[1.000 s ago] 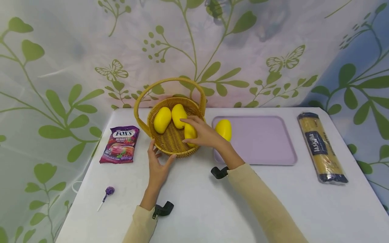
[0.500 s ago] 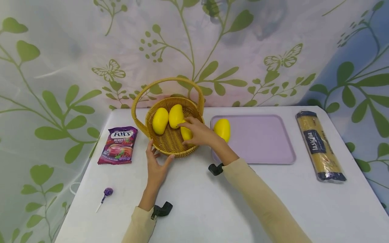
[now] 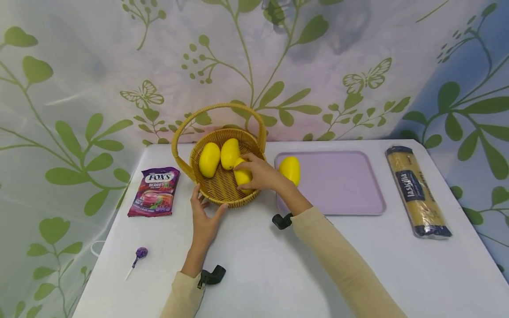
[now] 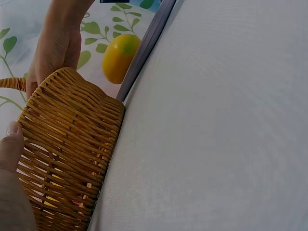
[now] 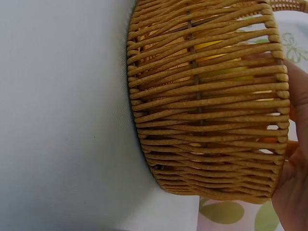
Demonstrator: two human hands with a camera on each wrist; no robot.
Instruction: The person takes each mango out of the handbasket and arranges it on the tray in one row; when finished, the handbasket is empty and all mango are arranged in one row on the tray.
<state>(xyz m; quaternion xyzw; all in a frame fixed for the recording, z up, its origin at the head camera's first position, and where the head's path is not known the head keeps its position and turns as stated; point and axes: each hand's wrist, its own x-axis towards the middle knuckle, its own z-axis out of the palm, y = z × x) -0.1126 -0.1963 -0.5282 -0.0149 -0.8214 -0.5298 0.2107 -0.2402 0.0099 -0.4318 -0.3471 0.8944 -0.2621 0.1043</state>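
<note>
Two hands work at one wicker basket (image 3: 220, 185) with a single arched handle (image 3: 217, 106), standing at the far left part of the white tabletop (image 3: 262, 265). Inside it are three mangoes, all yellow: one mango (image 3: 209, 160) at the left, a second mango (image 3: 230, 153) just beside it toward the back, and a third mango (image 3: 242, 176) at the right. The right hand (image 3: 263, 175) reaches over the basket's right rim, its fingers and thumb bent round the third mango, which it grips low inside the basket. The left hand (image 3: 205, 221) holds nothing; its thumb and fingers are spread wide, touching the basket's near side, and the left wrist view shows the thumb against the rim. A fourth mango (image 3: 290, 169) lies at the left end of the one lilac tray (image 3: 342, 183), partly behind the right forearm. That makes four mangoes in all, three in the basket and one on the tray. Left of the basket lie one purple Fox's Berries bag (image 3: 155, 192) and, nearer the person, one purple-wrapped lollipop (image 3: 141, 252). Right of the tray is one long pasta pack (image 3: 417, 192). Two tan sleeves (image 3: 342, 256) show, with one black wrist device (image 3: 282, 221) on each arm.
</note>
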